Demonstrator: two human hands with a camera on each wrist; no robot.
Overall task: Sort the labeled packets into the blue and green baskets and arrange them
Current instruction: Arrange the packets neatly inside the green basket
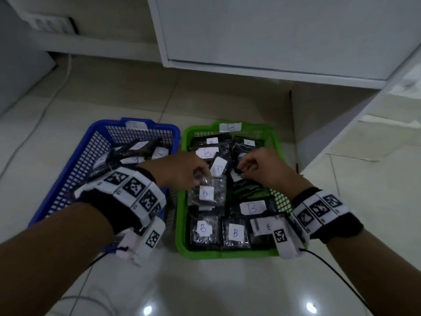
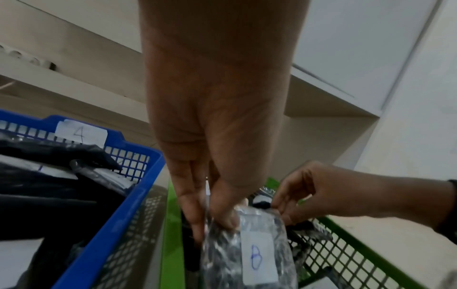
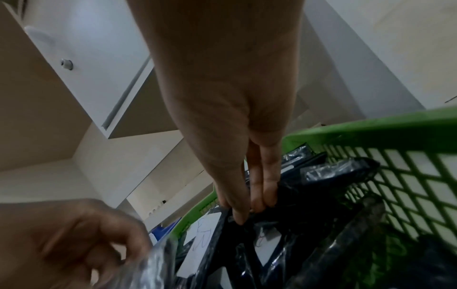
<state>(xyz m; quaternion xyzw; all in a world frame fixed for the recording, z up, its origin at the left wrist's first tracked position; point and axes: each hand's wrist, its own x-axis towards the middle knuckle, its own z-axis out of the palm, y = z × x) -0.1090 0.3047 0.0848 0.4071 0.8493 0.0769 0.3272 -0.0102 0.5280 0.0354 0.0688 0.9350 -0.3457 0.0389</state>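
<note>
A green basket [image 1: 182,201] on the floor holds several dark plastic packets with white "B" labels. My left hand [image 1: 182,172] pinches the top edge of one clear-wrapped B packet [image 1: 207,195] over the basket's left middle; the same packet [image 2: 249,252] shows in the left wrist view under the fingers [image 2: 197,221]. My right hand [image 1: 262,165] pinches the edge of another dark packet [image 1: 237,176] in the basket's middle, seen as black plastic [image 3: 291,215] in the right wrist view. The blue basket [image 1: 68,179] to the left holds several packets labelled "A".
Both baskets stand side by side on a glossy tiled floor [image 1: 205,288]. A white cabinet [image 1: 273,37] overhangs behind them and a white ledge [image 1: 376,137] rises at the right. A thin cable [image 1: 41,115] runs across the floor at the left.
</note>
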